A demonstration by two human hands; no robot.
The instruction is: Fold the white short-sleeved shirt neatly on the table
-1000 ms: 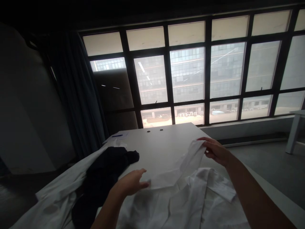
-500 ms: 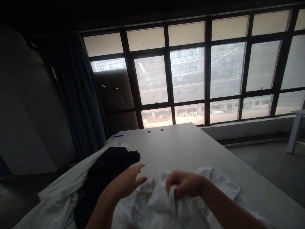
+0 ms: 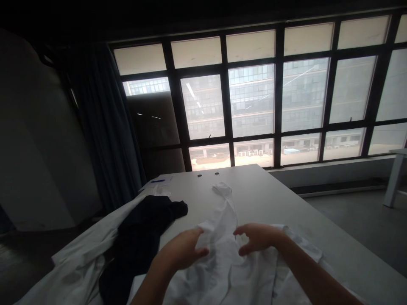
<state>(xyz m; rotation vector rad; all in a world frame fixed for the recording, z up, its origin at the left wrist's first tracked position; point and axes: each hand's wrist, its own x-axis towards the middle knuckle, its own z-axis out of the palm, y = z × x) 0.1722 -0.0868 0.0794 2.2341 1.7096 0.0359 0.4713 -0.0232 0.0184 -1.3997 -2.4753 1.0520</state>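
Observation:
A white shirt [image 3: 219,267] lies loosely spread and wrinkled in front of me, with a narrow part like a sleeve [image 3: 225,207] stretched away over the table. My left hand [image 3: 182,250] is at the left of this cloth, thumb and fingers apart. On the other side my right hand [image 3: 259,238] is held over the shirt, its fingers curved and apart with nothing between them. Whether the fingertips touch the cloth I cannot tell. More white folded cloth [image 3: 302,245] lies under and beside my right forearm.
A dark navy garment [image 3: 143,228] lies left of the shirt. Further left, white cloth [image 3: 79,258] runs along the edge of the white table [image 3: 270,195]. A blue pen [image 3: 158,181] rests on paper at the far left corner. Windows [image 3: 251,101] stand beyond.
My right hand has let go of the bunched white cloth and opened. The sleeve-like part now stretches forward on the table. My left hand has moved right and nearer to me.

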